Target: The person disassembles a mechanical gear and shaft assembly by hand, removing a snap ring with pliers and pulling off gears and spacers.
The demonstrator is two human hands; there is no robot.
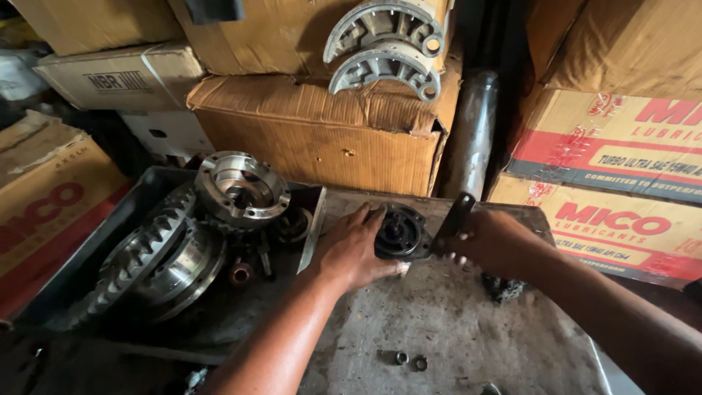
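Observation:
A dark round metal part [400, 232] with a central hub sits at the far edge of a grimy grey work surface [439, 329]. My left hand [355, 249] grips its left side, fingers curled over the rim. My right hand [486, 241] is closed around a dark flat tool [455, 218] whose upper end angles up from the part's right edge. Where the tool's tip meets the part is hidden by my fingers.
A dark tray [131, 212] on the left holds a large ring gear [139, 256], a shiny flanged housing [241, 189] and small pieces. Two small rings [409, 360] lie on the near surface. Cardboard boxes [322, 132], two brake shoes [387, 47] and a steel tube [472, 132] stand behind.

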